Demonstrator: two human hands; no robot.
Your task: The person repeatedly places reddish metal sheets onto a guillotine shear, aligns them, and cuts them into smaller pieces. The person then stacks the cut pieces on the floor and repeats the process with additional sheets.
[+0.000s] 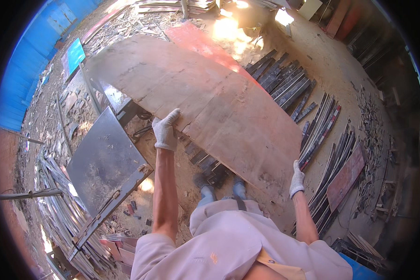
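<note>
A large worn plywood sheet (210, 107), dusty brown, stretches across the middle of the view, tilted from far left to near right. My left hand (165, 131), in a pale knit work glove, grips its near edge with the thumb over the top. At its right end my right hand (297, 179), gloved the same way, is closed on the edge; part of those fingers is hidden by the glove's angle. The sheet's far left end lies over a machine or stand with a dark flat metal tabletop (105, 163), whose details under the sheet are hidden.
Beyond the sheet lies a reddish board (198, 42). Stacks of dark wooden strips (284, 79) and longer strips (329, 172) cover the ground at right. Bundled thin strips (63, 186) lie at left, with scrap scattered near a blue metal wall (37, 51).
</note>
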